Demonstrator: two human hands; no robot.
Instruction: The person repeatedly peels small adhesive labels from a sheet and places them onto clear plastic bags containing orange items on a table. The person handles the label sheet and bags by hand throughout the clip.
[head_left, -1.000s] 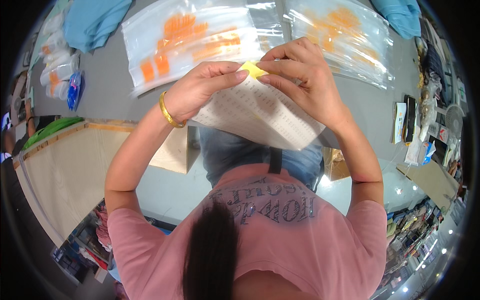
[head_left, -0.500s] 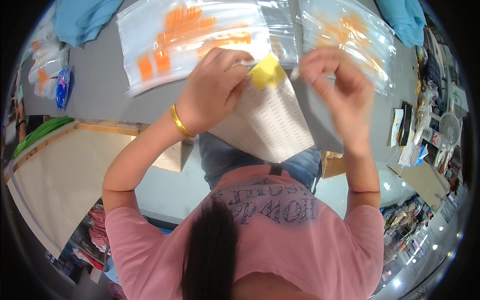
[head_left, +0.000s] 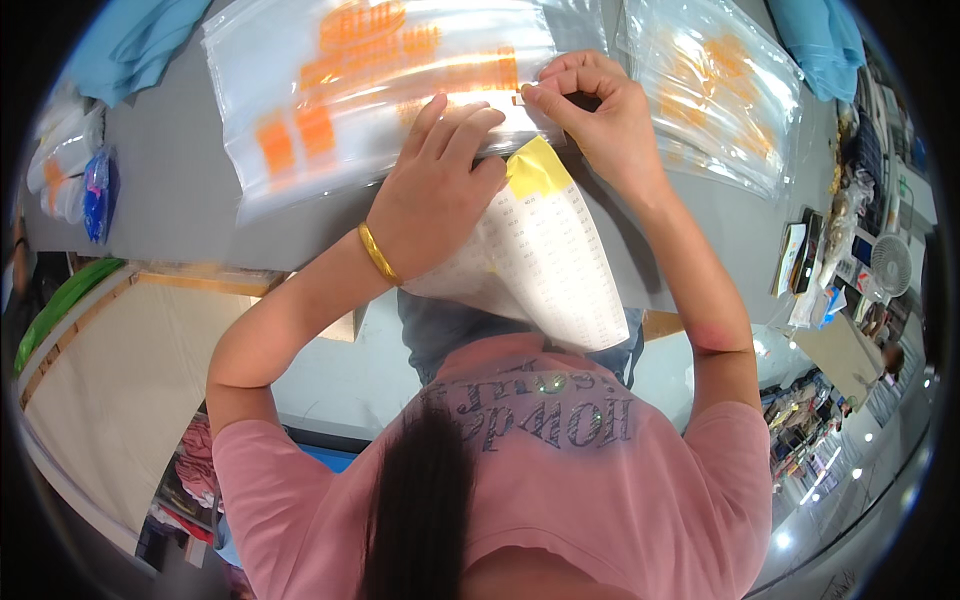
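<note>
Fingers (head_left: 548,105) of the right hand (head_left: 612,118) pinch a tiny, pale label-like piece (head_left: 518,100) over the clear, orange-printed plastic bag (head_left: 245,95); the left hand (head_left: 432,195), fingers slightly spread, overlaps the white, yellow-cornered paper sheet (head_left: 560,245), its grip hidden. Placing seems in hand, calling for careful alignment.

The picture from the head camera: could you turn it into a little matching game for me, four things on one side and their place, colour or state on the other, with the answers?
Column one
1. Bracelet
2. Paper sheet
3. Fan
4. Right hand

Column two
A. At the far right of the picture
B. Fingertips over a clear bag with orange print
C. Gold, around the wrist of the left hand
D. Mostly white, with a yellow part at its top

Right pairs: 1-C, 2-D, 3-A, 4-B
</note>
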